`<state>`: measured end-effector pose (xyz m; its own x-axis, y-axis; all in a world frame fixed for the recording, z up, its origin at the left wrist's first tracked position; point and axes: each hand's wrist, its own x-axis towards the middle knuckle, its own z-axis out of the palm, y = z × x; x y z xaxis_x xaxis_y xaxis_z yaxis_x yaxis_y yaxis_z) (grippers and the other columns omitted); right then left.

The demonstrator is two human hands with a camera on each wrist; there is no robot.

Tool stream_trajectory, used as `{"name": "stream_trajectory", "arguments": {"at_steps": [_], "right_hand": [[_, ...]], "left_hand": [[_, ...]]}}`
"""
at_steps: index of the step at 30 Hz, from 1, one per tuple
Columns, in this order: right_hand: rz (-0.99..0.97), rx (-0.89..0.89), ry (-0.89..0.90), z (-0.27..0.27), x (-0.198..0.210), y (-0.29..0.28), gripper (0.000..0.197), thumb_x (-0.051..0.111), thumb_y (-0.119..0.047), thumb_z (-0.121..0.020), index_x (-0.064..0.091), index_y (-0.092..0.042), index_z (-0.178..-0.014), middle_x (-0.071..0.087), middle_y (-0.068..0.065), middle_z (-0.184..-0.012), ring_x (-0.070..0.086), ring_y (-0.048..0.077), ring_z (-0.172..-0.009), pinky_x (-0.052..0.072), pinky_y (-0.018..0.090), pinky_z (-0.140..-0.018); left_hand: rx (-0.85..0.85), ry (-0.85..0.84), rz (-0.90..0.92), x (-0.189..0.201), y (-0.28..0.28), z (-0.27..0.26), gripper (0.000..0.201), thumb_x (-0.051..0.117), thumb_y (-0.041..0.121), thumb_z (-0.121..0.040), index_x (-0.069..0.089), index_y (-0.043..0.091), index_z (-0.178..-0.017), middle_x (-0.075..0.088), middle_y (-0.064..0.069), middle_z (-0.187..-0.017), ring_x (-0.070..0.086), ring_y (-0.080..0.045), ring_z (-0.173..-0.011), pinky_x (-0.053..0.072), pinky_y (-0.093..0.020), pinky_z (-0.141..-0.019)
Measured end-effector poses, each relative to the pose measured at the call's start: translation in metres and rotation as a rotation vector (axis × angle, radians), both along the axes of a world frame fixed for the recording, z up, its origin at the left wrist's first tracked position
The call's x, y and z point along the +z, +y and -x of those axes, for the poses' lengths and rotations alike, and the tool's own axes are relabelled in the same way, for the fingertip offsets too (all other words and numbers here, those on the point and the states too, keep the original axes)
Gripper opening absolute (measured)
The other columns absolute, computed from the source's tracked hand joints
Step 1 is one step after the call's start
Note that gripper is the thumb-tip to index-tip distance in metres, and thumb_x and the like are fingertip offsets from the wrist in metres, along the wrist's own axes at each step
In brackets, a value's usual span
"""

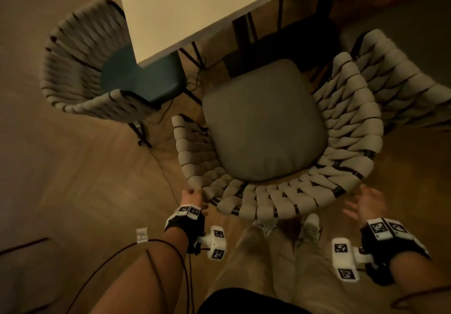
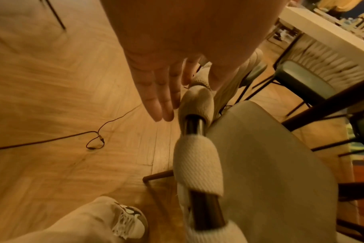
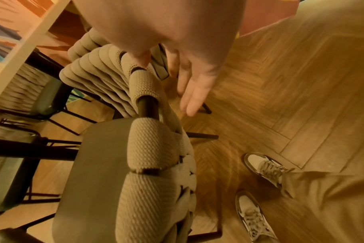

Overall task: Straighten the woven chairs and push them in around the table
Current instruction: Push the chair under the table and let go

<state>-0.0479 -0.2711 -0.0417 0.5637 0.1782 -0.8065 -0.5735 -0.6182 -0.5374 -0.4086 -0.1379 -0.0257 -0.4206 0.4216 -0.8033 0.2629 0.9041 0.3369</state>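
Note:
A woven chair point(image 1: 280, 201) with a grey cushion point(image 1: 263, 123) stands in front of me, seat facing the pale table point(image 1: 195, 4) and short of its edge. My left hand point(image 1: 192, 195) is at the left end of the backrest rim point(image 2: 197, 164). Its fingers point(image 2: 162, 102) lie straight along the outside and the thumb is on the inner side. My right hand point(image 1: 366, 202) hovers at the right end of the rim point(image 3: 152, 148) with fingers point(image 3: 192, 95) straight; the thumb touches a strap. Neither hand grips.
A second woven chair point(image 1: 80, 65) with a dark teal seat sits partly under the table's left corner. A third woven chair point(image 1: 402, 77) stands close on the right, touching the middle one. A thin cable point(image 2: 94, 136) runs over the wooden floor. My shoes point(image 3: 266, 167) stand behind the chair.

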Motion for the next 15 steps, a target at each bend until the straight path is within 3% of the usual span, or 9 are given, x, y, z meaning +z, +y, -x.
{"name": "stream_trajectory", "arguments": {"at_steps": [3, 5, 9, 12, 15], "right_hand": [[-0.015, 0.017, -0.001, -0.021, -0.003, 0.009, 0.041, 0.042, -0.033, -0.097, 0.044, -0.017, -0.135, 0.056, 0.011, -0.129, 0.059, 0.032, -0.108, 0.053, 0.041, -0.071], [-0.035, 0.038, -0.007, -0.033, -0.004, 0.015, 0.043, 0.044, -0.031, -0.096, 0.043, -0.019, -0.136, 0.056, 0.014, -0.13, 0.059, 0.033, -0.108, 0.053, 0.039, -0.067], [-0.05, 0.086, -0.031, -0.037, -0.001, 0.022, 0.041, 0.042, -0.028, -0.097, 0.042, -0.023, -0.138, 0.055, 0.014, -0.131, 0.058, 0.032, -0.106, 0.052, 0.051, -0.087], [-0.045, 0.1, -0.073, -0.04, -0.003, 0.027, 0.041, 0.042, -0.025, -0.097, 0.043, -0.022, -0.138, 0.054, 0.014, -0.133, 0.057, 0.031, -0.108, 0.052, 0.053, -0.087], [-0.042, 0.12, -0.067, -0.045, -0.003, 0.034, 0.039, 0.042, -0.025, -0.097, 0.045, -0.024, -0.136, 0.056, 0.015, -0.132, 0.059, 0.033, -0.11, 0.053, 0.052, -0.086]], "left_hand": [[0.065, -0.018, -0.01, 0.0, -0.02, -0.019, 0.045, 0.049, 0.023, -0.096, 0.031, 0.021, -0.137, 0.054, -0.018, -0.121, 0.064, -0.034, -0.081, 0.055, -0.052, -0.079], [0.11, -0.004, -0.023, -0.008, -0.027, -0.026, 0.047, 0.05, 0.026, -0.094, 0.03, 0.024, -0.137, 0.054, -0.018, -0.123, 0.064, -0.04, -0.092, 0.056, -0.059, -0.077], [0.11, 0.071, -0.041, -0.024, -0.03, -0.026, 0.044, 0.049, 0.035, -0.09, 0.035, 0.022, -0.13, 0.055, -0.019, -0.126, 0.062, -0.045, -0.1, 0.054, -0.063, -0.077], [0.144, 0.043, -0.072, -0.016, -0.029, -0.035, 0.04, 0.05, 0.023, -0.094, 0.035, 0.022, -0.132, 0.052, -0.019, -0.125, 0.061, -0.047, -0.102, 0.055, -0.064, -0.072], [0.149, 0.036, -0.078, -0.011, -0.024, -0.041, 0.04, 0.05, 0.022, -0.095, 0.035, 0.024, -0.133, 0.052, -0.019, -0.129, 0.061, -0.046, -0.102, 0.056, -0.062, -0.07]]}}
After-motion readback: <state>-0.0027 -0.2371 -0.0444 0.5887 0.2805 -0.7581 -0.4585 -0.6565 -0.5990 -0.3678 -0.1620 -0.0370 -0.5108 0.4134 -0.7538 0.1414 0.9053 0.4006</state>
